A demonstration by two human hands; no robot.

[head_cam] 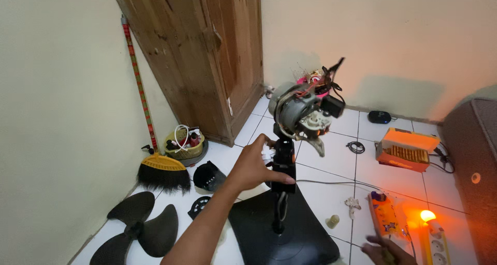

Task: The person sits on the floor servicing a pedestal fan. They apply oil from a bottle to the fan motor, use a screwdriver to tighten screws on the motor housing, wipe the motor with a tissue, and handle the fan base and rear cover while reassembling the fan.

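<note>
Down at the near edge, the right hand sits low over the tiled floor, fingers curled on a thin stick-like tool, though I can't make out how firmly. Just beside it lie a clear packet with orange contents and a white power strip whose switch glows orange. The left hand reaches forward from the outstretched arm, fingers spread and the thumb pressed against the black neck of the stripped fan stand, which rises upright from its flat black base. To the left on the floor rest the dark fan blade, a black fan cover piece and a broom leaning on the wall. Above the hand sits the bare fan motor with loose wires. Farther back, a yellow basket holds white cable and small bottles, by the wooden door. At right, an open orange box shows a row of small parts.
</note>
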